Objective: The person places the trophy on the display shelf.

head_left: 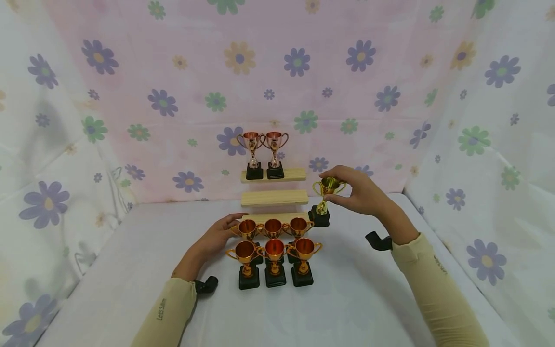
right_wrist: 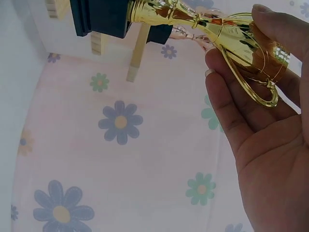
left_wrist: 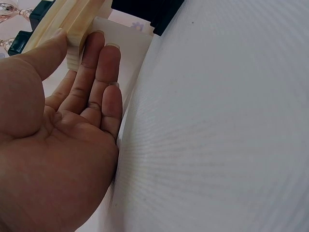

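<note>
My right hand holds a shiny gold trophy cup by its bowl, between thumb and fingers. The trophy is upright with a slight tilt, its black base just right of the lower steps of a wooden tiered stand. My left hand is at the stand's left end; in the left wrist view the thumb lies on one side of a wooden step and the fingers on the other. Two rose-gold trophies stand side by side on the top step's left part.
Several bronze-gold trophies on black bases stand in two rows before the stand, partly hiding its lowest step. White cloth covers the table. Flower-patterned cloth hangs behind and at both sides. Black wrist mounts stick out beside the sleeves.
</note>
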{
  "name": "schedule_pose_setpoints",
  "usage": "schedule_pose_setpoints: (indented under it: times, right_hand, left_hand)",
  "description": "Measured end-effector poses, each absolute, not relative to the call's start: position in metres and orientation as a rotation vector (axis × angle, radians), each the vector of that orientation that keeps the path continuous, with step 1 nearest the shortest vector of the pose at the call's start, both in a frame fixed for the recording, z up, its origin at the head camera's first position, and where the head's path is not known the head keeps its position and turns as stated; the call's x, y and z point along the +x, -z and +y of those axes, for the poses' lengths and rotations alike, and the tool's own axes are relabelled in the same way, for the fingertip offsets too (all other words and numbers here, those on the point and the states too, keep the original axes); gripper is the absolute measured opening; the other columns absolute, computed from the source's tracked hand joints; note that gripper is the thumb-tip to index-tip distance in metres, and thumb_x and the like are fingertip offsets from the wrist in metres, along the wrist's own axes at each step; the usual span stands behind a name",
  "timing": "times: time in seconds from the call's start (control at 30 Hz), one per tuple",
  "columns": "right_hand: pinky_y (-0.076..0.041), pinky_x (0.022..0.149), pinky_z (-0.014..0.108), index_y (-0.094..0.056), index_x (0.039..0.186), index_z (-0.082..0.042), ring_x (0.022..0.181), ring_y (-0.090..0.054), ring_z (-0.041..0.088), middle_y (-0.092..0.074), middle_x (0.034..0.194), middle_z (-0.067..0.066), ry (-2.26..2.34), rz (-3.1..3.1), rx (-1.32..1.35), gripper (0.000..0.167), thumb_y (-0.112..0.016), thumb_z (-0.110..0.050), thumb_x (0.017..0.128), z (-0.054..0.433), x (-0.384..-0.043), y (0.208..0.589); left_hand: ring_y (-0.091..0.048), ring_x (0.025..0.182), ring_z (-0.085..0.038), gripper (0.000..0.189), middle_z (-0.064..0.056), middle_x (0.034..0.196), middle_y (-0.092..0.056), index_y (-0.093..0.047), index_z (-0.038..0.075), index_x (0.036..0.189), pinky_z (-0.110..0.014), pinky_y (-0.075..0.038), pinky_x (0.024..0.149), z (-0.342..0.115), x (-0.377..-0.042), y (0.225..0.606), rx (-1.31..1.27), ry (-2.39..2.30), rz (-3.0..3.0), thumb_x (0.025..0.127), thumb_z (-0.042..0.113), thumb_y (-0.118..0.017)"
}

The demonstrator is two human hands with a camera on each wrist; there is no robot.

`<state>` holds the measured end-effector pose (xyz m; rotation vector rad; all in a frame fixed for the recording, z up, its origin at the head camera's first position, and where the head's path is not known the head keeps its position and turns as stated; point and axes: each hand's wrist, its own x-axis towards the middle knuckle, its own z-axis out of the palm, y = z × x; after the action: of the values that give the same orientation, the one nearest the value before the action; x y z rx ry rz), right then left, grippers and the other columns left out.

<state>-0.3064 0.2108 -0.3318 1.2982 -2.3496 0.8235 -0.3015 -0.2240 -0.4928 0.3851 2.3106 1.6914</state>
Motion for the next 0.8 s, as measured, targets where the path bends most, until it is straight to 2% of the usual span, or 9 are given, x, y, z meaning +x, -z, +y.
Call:
schedule_pose_setpoints:
  times: [0.13, 0.4, 0.6, 0.7, 0.8]
  right_hand:
    - [-0.058, 0.085, 0.039, -0.066, 0.136, -0.008, 0.096, -0.065, 0.013, -0.069, 0.116, 0.001, -0.828, -2.354, 1.319, 0.048, -0.084, -0.011, 0.092, 0.210, -0.313, 0.324]
    - [-0.059, 0.085, 0.037, -0.068, 0.135, -0.008, 0.096, -0.066, 0.015, -0.069, 0.119, 0.003, -0.779, -2.386, 1.277, 0.046, -0.085, -0.014, 0.092, 0.205, -0.328, 0.306]
    - [-0.059, 0.085, 0.047, -0.068, 0.133, -0.002, 0.099, -0.066, 0.021, -0.067, 0.121, 0.008, -0.763, -2.392, 1.274, 0.044, -0.084, -0.012, 0.093, 0.201, -0.339, 0.297]
    - [-0.059, 0.085, 0.048, -0.068, 0.132, -0.002, 0.100, -0.065, 0.022, -0.066, 0.121, 0.009, -0.762, -2.399, 1.258, 0.043, -0.083, -0.011, 0.093, 0.199, -0.343, 0.292]
    - [-0.059, 0.085, 0.047, -0.067, 0.133, -0.002, 0.101, -0.065, 0.024, -0.065, 0.122, 0.011, -0.755, -2.404, 1.228, 0.044, -0.083, -0.012, 0.093, 0.196, -0.347, 0.288]
  left_hand:
    - [-0.061, 0.126, -0.027, 0.049, -0.013, 0.133, -0.066, -0.046, 0.017, 0.160, -0.055, -0.033, 0.119, -0.224, -0.303, 0.494, 0.384, -1.711, 2.284, 0.112, 0.017, -0.053]
    - [-0.061, 0.126, -0.027, 0.049, -0.012, 0.132, -0.068, -0.047, 0.019, 0.159, -0.057, -0.031, 0.119, -0.224, -0.303, 0.494, 0.384, -1.708, 2.298, 0.111, 0.018, -0.054]
    - [-0.061, 0.126, -0.026, 0.048, -0.011, 0.132, -0.067, -0.048, 0.020, 0.159, -0.056, -0.032, 0.118, -0.224, -0.303, 0.494, 0.375, -1.707, 2.296, 0.111, 0.018, -0.054]
    - [-0.059, 0.129, -0.031, 0.049, -0.013, 0.134, -0.066, -0.047, 0.020, 0.159, -0.059, -0.031, 0.119, -0.224, -0.304, 0.494, 0.363, -1.706, 2.295, 0.111, 0.016, -0.053]
    - [-0.053, 0.140, -0.034, 0.050, -0.011, 0.143, -0.065, -0.048, 0.023, 0.159, -0.063, -0.025, 0.123, -0.223, -0.304, 0.493, 0.328, -1.694, 2.301, 0.110, 0.015, -0.053]
